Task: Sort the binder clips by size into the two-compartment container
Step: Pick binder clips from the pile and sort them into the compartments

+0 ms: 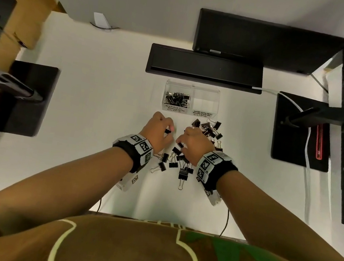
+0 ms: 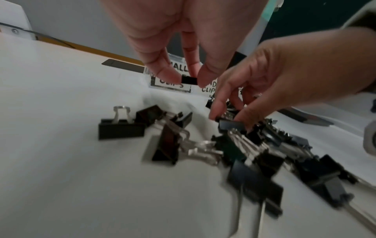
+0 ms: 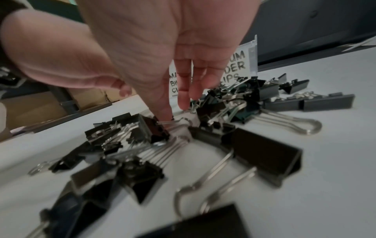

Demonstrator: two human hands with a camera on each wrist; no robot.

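Note:
A clear two-compartment container (image 1: 193, 86) stands ahead of my hands. Its left side, labelled small binder clips, holds several small black clips (image 1: 176, 98); the right side, labelled medium, looks empty. Black binder clips of mixed sizes (image 1: 180, 162) lie scattered on the white table under and beyond my hands. My left hand (image 1: 168, 130) hovers above the table and pinches one small black clip (image 2: 189, 80) between thumb and fingertip. My right hand (image 1: 179, 144) reaches down into the pile and pinches a black clip (image 2: 231, 125) that still lies among the others.
A long black tray (image 1: 204, 66) and a black monitor base (image 1: 259, 40) sit behind the container. Black stand plates flank the work area at left (image 1: 24, 102) and right (image 1: 297, 132). A white cable (image 1: 307, 179) runs along the right side. Cardboard (image 1: 14, 26) is at far left.

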